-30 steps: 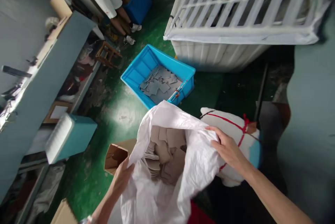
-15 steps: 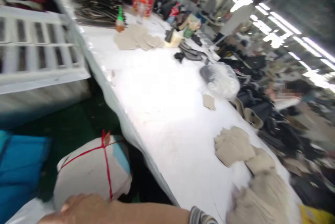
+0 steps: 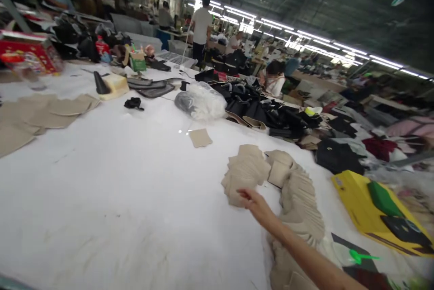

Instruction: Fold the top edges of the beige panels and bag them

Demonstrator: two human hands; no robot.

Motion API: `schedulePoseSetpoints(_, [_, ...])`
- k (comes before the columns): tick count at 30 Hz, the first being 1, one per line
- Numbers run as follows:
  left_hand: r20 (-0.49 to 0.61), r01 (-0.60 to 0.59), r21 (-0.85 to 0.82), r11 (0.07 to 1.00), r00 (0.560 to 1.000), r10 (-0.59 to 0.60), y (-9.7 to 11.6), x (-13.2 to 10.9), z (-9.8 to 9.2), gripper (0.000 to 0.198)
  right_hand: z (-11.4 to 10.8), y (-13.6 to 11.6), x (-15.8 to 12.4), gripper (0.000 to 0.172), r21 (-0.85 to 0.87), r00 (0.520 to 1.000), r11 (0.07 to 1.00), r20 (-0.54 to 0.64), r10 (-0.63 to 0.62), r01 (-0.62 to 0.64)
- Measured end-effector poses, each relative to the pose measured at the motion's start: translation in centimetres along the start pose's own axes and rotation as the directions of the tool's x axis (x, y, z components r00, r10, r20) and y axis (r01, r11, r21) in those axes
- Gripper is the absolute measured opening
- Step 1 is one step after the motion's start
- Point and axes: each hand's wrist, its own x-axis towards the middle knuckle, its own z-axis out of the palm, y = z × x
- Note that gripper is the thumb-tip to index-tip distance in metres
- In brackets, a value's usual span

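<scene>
My right hand (image 3: 253, 203) reaches in from the lower right, its bent fingers slightly apart over the near edge of a fanned stack of beige cut pieces (image 3: 249, 168). The fingertips look to be at the lowest piece; whether they touch it is hard to see. Beside the stack, a long curved row of overlapping beige pieces (image 3: 300, 195) runs toward me, partly behind my forearm. One single beige piece (image 3: 200, 138) lies apart, farther up the white table (image 3: 135, 199). My left hand is out of view.
More beige pieces (image 3: 44, 113) lie at the left, near a red box (image 3: 30, 52). A clear plastic bag (image 3: 201, 101) and dark material (image 3: 251, 106) line the far edge. At the right sits a yellow box (image 3: 373, 208). Several people are in the background.
My view has swung right and levelled out, so the floor, the red-tied bundle and the white rack have left it. The hand seen low at the left is gone; my right hand is now at the stack.
</scene>
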Motion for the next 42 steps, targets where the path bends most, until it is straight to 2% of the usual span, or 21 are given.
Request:
schedulePoseSetpoints(2, [0.034, -0.068, 0.044, 0.997, 0.997, 0.066, 1.8, 1.0, 1.9, 0.026, -4.6, 4.9, 1.0, 0.026, -0.029, 0.993, 0.996, -0.093, 0.077, -0.08])
schedulePoseSetpoints(4, [0.064, -0.239, 0.112, 0.965, 0.97, 0.233, 4.5, 2.8, 4.2, 0.031, -7.1, 9.0, 1.3, 0.024, -0.039, 0.985, 0.991, -0.125, 0.122, -0.128])
schedulePoseSetpoints(5, [0.078, -0.355, 0.179, 0.918, 0.935, 0.346, 6.2, 4.2, 5.6, 0.039, -7.7, 10.7, 1.4, 0.024, -0.037, 0.983, 0.989, -0.128, 0.135, -0.141])
schedulePoseSetpoints(6, [0.095, -0.485, 0.25, 0.838, 0.874, 0.477, 8.2, 5.8, 7.0, 0.048, -7.9, 12.1, 1.4, 0.024, -0.031, 0.982, 0.989, -0.126, 0.142, -0.147])
schedulePoseSetpoints(8, [0.164, -0.612, 0.446, 0.653, 0.773, 0.613, 12.3, 9.4, 10.0, 0.059, -7.7, 14.2, 1.5, 0.026, -0.008, 0.983, 0.989, -0.115, 0.144, -0.146])
schedulePoseSetpoints(10, [0.223, -0.651, 0.507, 0.565, 0.732, 0.644, 15.9, 12.9, 13.0, 0.068, -7.2, 15.5, 1.8, 0.026, 0.024, 0.984, 0.99, -0.107, 0.14, -0.138])
schedulePoseSetpoints(12, [0.267, -0.668, 0.543, 0.508, 0.712, 0.65, 18.4, 15.6, 15.6, 0.072, -7.0, 16.4, 2.2, 0.026, 0.06, 0.985, 0.99, -0.105, 0.134, -0.128])
schedulePoseSetpoints(14, [0.301, -0.673, 0.581, 0.457, 0.7, 0.648, 19.7, 17.1, 17.4, 0.072, -7.2, 17.0, 2.5, 0.025, 0.096, 0.987, 0.989, -0.105, 0.125, -0.116])
schedulePoseSetpoints(16, [0.32, -0.665, 0.619, 0.417, 0.699, 0.639, 20.3, 17.8, 18.5, 0.075, -7.6, 17.6, 2.7, 0.023, 0.128, 0.988, 0.986, -0.104, 0.118, -0.104])
schedulePoseSetpoints(20, [0.331, -0.636, 0.683, 0.36, 0.709, 0.623, 21.2, 18.4, 19.0, 0.074, -8.2, 18.4, 2.8, 0.022, 0.163, 0.984, 0.981, -0.122, 0.129, -0.109])
schedulePoseSetpoints(26, [0.388, -0.663, 0.688, 0.294, 0.679, 0.623, 23.8, 19.8, 18.5, 0.032, -9.1, 19.0, 4.2, 0.022, 0.164, 0.981, 0.981, -0.143, 0.132, -0.109])
schedulePoseSetpoints(28, [0.443, -0.711, 0.655, 0.255, 0.635, 0.633, 24.2, 19.8, 17.9, 0.029, -9.6, 19.0, 4.7, 0.023, 0.166, 0.981, 0.98, -0.143, 0.131, -0.107])
schedulePoseSetpoints(31, [0.548, -0.801, 0.574, 0.172, 0.531, 0.646, 24.0, 19.4, 16.7, 0.035, -10.0, 19.0, 5.3, 0.027, 0.171, 0.983, 0.98, -0.136, 0.125, -0.101])
schedulePoseSetpoints(33, [0.588, -0.828, 0.545, 0.137, 0.493, 0.641, 23.6, 19.4, 16.0, 0.032, -10.0, 18.8, 5.6, 0.032, 0.17, 0.985, 0.981, -0.126, 0.115, -0.093])
schedulePoseSetpoints(38, [0.582, -0.79, 0.6, 0.129, 0.541, 0.608, 24.1, 21.5, 15.8, 0.022, -9.6, 17.8, 6.8, 0.037, 0.142, 0.984, 0.985, -0.133, 0.116, -0.097])
schedulePoseSetpoints(40, [0.601, -0.797, 0.596, 0.101, 0.526, 0.601, 24.5, 22.6, 16.2, 0.03, -9.5, 17.4, 7.2, 0.034, 0.134, 0.98, 0.984, -0.144, 0.136, -0.117])
schedulePoseSetpoints(42, [0.621, -0.806, 0.587, 0.075, 0.508, 0.597, 24.9, 23.3, 16.7, 0.048, -9.5, 17.0, 7.4, 0.026, 0.138, 0.977, 0.981, -0.146, 0.154, -0.134])
